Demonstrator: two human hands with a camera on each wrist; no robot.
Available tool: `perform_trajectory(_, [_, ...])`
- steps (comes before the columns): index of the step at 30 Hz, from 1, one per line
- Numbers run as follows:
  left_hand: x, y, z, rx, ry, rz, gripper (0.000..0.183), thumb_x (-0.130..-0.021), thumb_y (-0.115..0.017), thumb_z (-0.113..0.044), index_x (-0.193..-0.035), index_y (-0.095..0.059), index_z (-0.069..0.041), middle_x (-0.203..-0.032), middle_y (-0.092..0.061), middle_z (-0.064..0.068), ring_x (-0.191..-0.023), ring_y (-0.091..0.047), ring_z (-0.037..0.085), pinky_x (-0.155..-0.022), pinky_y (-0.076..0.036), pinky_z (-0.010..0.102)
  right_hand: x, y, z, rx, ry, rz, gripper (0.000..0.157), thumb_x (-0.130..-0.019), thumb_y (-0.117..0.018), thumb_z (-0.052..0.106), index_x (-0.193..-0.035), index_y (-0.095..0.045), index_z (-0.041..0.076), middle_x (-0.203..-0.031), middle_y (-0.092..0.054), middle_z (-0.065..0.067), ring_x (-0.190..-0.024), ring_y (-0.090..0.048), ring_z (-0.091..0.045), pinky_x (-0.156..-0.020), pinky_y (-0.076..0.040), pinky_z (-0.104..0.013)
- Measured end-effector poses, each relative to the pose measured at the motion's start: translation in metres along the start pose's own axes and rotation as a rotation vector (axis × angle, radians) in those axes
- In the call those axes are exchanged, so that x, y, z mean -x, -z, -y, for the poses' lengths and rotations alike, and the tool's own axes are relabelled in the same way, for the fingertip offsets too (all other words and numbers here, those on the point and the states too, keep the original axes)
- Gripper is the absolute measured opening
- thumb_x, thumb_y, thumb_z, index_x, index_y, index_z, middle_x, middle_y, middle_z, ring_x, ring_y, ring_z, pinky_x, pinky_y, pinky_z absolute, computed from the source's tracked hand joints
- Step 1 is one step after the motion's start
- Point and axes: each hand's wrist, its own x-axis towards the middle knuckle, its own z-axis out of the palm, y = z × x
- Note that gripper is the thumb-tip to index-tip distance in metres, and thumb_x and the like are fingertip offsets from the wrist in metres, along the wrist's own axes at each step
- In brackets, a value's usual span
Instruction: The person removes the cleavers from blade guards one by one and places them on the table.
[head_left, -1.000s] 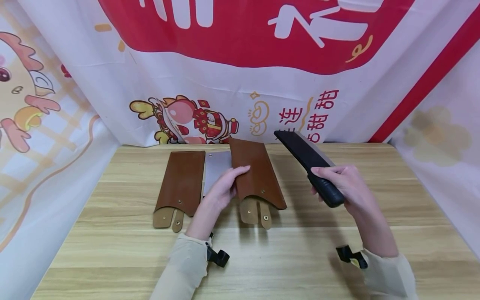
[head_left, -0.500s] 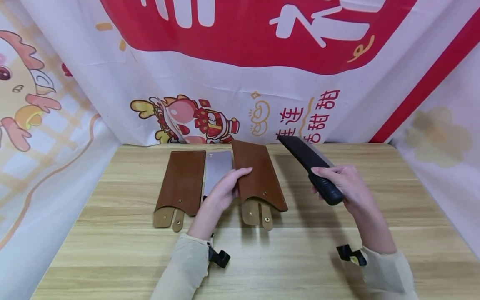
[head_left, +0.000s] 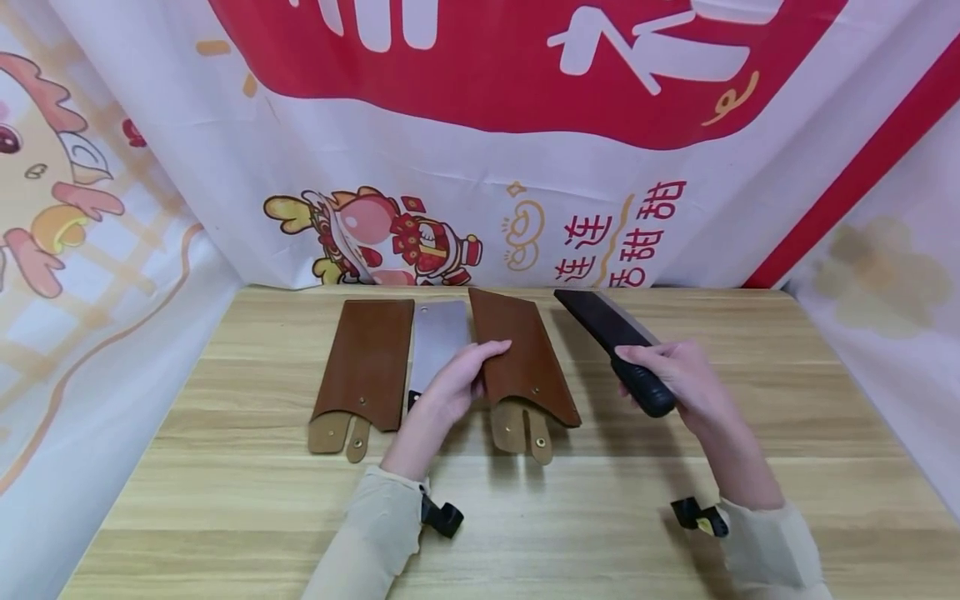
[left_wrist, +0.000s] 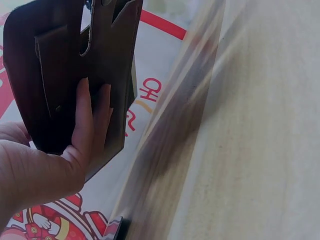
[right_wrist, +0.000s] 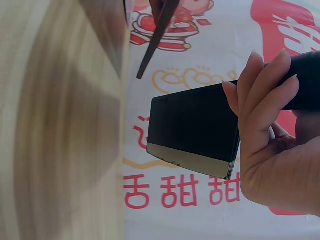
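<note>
My left hand (head_left: 457,382) grips a brown leather knife sheath (head_left: 522,354) by its left edge, thumb on the front face. In the left wrist view two fingers lie along the sheath's back (left_wrist: 60,65), which carries a slot. The sheath's scooped mouth faces my body, with two tan tabs (head_left: 517,429) sticking out. To its right, my right hand (head_left: 686,379) holds a cleaver by its black handle (head_left: 643,387). The cleaver's dark blade (right_wrist: 195,120) points away from me, a paler strip along its edge. A gap separates cleaver and sheath.
Left of my hand, a second brown sheath (head_left: 367,358) lies flat on the wooden table (head_left: 585,533). Beside it lies a silver cleaver blade (head_left: 437,337), partly covered by my left hand. A printed cloth (head_left: 465,167) hangs behind the table's back edge.
The black cleaver's far end has dropped lower toward the table, and my right hand has come slightly left. The held sheath has shifted a little right and down in view.
</note>
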Motion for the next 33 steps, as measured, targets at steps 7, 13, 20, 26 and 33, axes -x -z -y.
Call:
perform_trajectory(7, [-0.003, 0.001, 0.006, -0.062, -0.012, -0.024, 0.028, -0.102, -0.062, -0.020, -0.122, -0.057, 0.000, -0.093, -0.071, 0.003, -0.076, -0.070, 0.011, -0.067, -0.057, 0.023, -0.005, -0.005, -0.008, 0.030, -0.034, 0.008, 0.043, -0.100, -0.070, 0.027, -0.100, -0.070, -0.016, -0.071, -0.072, -0.016, -0.058, -0.070, -0.019, -0.057, -0.061, -0.034])
perform_trajectory(13, [-0.005, 0.003, 0.010, -0.124, -0.025, -0.057, 0.035, -0.103, -0.062, -0.023, -0.130, -0.055, -0.001, -0.097, -0.070, 0.004, -0.080, -0.067, 0.012, -0.070, -0.052, 0.023, -0.008, -0.009, -0.011, 0.050, -0.040, 0.043, 0.045, -0.100, -0.070, 0.028, -0.100, -0.069, -0.017, -0.070, -0.072, -0.015, -0.057, -0.069, -0.018, -0.056, -0.060, -0.032])
perform_trajectory(20, [-0.008, 0.002, 0.010, -0.237, -0.115, -0.115, 0.074, -0.104, -0.061, -0.020, -0.162, -0.018, -0.003, -0.150, -0.047, 0.019, -0.136, -0.047, 0.033, -0.117, -0.034, 0.046, -0.011, -0.012, -0.016, 0.144, -0.033, 0.082, 0.044, -0.102, -0.067, 0.031, -0.091, -0.073, -0.012, -0.073, -0.074, -0.016, -0.067, -0.070, -0.016, -0.063, -0.058, -0.028])
perform_trajectory(26, [-0.008, 0.005, 0.007, -0.478, -0.200, -0.155, 0.090, -0.099, -0.061, -0.005, -0.165, 0.001, -0.002, -0.170, -0.015, 0.022, -0.155, -0.017, 0.035, -0.126, -0.015, 0.048, -0.012, -0.016, -0.018, 0.268, -0.023, 0.112, 0.048, -0.103, -0.066, 0.035, -0.096, -0.076, -0.012, -0.077, -0.075, -0.013, -0.085, -0.067, -0.011, -0.076, -0.052, -0.024])
perform_trajectory(33, [-0.008, 0.010, 0.005, -0.777, -0.245, -0.161, 0.085, -0.095, -0.062, 0.005, -0.162, -0.010, 0.005, -0.166, -0.023, 0.027, -0.153, -0.025, 0.038, -0.124, -0.021, 0.047, -0.014, -0.023, -0.025, 0.325, -0.049, 0.232, 0.032, -0.100, -0.070, 0.028, -0.081, -0.065, 0.003, -0.064, -0.047, 0.005, -0.060, -0.052, -0.010, -0.061, -0.053, -0.030])
